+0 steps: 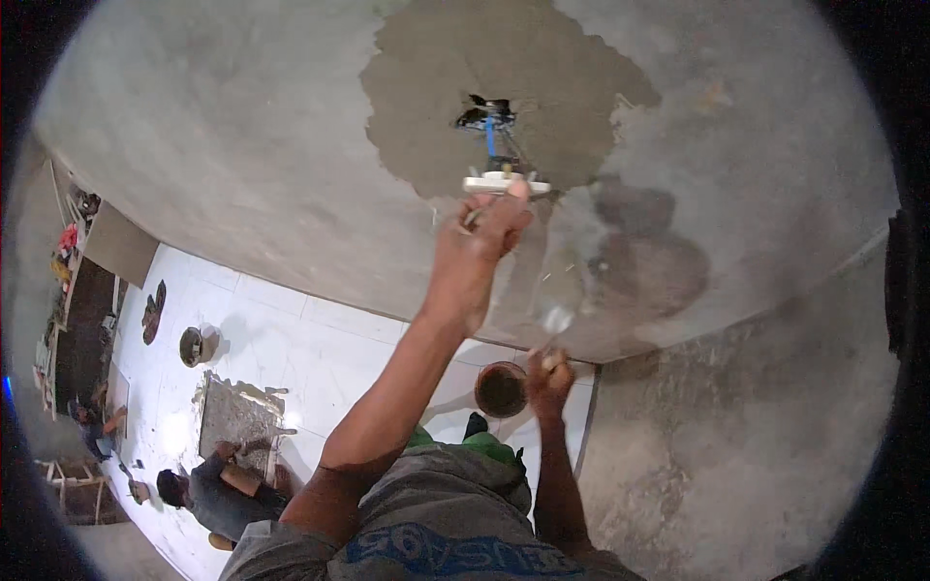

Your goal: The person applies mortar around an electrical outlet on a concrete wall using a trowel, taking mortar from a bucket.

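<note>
My left hand (478,232) is raised to the grey plastered wall, its fingers closed on the edge of a white electrical socket plate (481,182). The plate hangs out from the wall on a blue wire (491,138), which runs into a dark, ragged wall opening (487,108). A darker, wet-looking plaster patch (417,107) surrounds that opening. Lower down on the right, my right hand (549,384) is closed round the handle of a trowel (556,321), whose shiny blade points up toward the wall. The trowel's outline is partly blurred.
A brown bucket (481,378) stands on white floor tiles by the wall, left of my right hand. Farther left are another bucket (191,346) and a grey mortar patch (232,412). One co-worker (223,494) crouches beside it; another person (92,426) is farther off.
</note>
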The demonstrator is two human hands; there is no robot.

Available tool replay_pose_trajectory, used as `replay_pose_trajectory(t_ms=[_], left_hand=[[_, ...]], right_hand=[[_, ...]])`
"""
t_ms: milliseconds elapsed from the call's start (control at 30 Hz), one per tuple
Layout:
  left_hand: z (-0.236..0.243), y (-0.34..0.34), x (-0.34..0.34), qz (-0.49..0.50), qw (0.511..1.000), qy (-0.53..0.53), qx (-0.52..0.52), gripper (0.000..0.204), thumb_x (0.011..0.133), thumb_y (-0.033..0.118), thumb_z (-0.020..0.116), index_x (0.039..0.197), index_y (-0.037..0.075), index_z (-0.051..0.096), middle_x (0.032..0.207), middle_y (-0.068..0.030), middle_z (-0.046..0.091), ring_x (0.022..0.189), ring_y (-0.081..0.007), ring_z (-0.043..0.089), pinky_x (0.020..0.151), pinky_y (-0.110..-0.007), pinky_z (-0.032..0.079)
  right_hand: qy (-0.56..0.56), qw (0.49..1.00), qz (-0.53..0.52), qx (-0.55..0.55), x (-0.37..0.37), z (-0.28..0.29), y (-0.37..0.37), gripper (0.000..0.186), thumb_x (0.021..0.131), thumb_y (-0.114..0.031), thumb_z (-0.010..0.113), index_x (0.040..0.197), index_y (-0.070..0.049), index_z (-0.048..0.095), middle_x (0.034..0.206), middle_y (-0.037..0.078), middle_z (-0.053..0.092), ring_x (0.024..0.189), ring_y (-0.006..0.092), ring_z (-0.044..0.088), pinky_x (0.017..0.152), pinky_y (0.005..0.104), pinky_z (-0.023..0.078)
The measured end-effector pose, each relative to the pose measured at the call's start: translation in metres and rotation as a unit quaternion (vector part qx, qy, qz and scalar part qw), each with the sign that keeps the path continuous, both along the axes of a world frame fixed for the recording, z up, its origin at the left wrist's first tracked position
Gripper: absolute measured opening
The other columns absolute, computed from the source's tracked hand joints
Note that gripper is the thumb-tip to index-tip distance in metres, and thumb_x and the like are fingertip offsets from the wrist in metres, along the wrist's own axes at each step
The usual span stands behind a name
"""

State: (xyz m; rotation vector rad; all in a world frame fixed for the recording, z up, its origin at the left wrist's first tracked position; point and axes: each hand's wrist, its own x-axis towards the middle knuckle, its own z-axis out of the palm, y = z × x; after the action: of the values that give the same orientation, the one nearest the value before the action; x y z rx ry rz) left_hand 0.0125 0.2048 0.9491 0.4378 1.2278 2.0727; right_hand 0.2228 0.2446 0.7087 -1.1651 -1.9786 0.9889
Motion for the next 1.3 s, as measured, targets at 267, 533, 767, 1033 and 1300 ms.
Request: replay_pose_trajectory(t_ms=[267,533,767,1033,1300], left_hand=[[0.011,-0.055,-0.023,-0.183,0.978,0.064,-0.072,0.059,0.098,0.030,0.073,0.137,-0.009,0.053,0.116,-0.0120,0.070,0.116,-0.0229,0.066,0.105,-0.034,0.049],[-0.033,-0.212,-0.158,-0.203,0.962,0.166,-0.076,0.047,0.102,0.033,0.066,0.133,-0.002,0.063,0.114,-0.0137,0.073,0.109,-0.0214,0.068,0.096,-0.037,0.052],[-0.220,-0.326,-0.271,-0.076,0.956,0.088,-0.268,0.027,0.101,0.024,0.064,0.112,0.000,0.069,0.103,-0.0105,0.073,0.094,-0.0218,0.071,0.083,-0.032,0.055],[-0.335,-0.484,-0.293,-0.133,0.888,0.052,-0.437,0.031,0.096,0.019,0.065,0.120,-0.002,0.068,0.108,-0.0164,0.075,0.097,-0.0279,0.075,0.076,-0.037,0.060],[-0.307,-0.449,-0.305,-0.159,0.885,0.095,-0.428,0.028,0.102,0.022,0.065,0.120,0.001,0.068,0.109,-0.0126,0.075,0.097,-0.0232,0.074,0.078,-0.033,0.057]], right_hand=[[0.005,0.982,0.125,0.143,-0.072,0.021,-0.107,0.024,0.097,-0.024,0.069,0.101,-0.001,0.065,0.096,0.018,0.069,0.098,0.0358,0.067,0.086,0.0423,0.053],[0.129,0.984,0.123,0.004,-0.171,0.082,-0.123,0.035,0.102,-0.024,0.064,0.126,0.001,0.060,0.092,0.020,0.072,0.077,0.0359,0.073,0.069,0.0432,0.057],[0.242,0.962,0.037,0.120,-0.269,0.102,-0.118,0.028,0.105,-0.023,0.057,0.119,0.002,0.055,0.076,0.015,0.062,0.060,0.0288,0.062,0.059,0.0385,0.050],[0.302,0.941,-0.066,0.138,-0.329,0.135,-0.062,0.026,0.108,-0.026,0.051,0.096,-0.003,0.048,0.065,0.013,0.052,0.056,0.0354,0.059,0.054,0.0456,0.045],[0.259,0.954,0.077,0.133,-0.350,0.091,-0.110,0.031,0.106,-0.032,0.056,0.097,-0.003,0.051,0.065,0.011,0.057,0.055,0.0326,0.062,0.056,0.0426,0.051]])
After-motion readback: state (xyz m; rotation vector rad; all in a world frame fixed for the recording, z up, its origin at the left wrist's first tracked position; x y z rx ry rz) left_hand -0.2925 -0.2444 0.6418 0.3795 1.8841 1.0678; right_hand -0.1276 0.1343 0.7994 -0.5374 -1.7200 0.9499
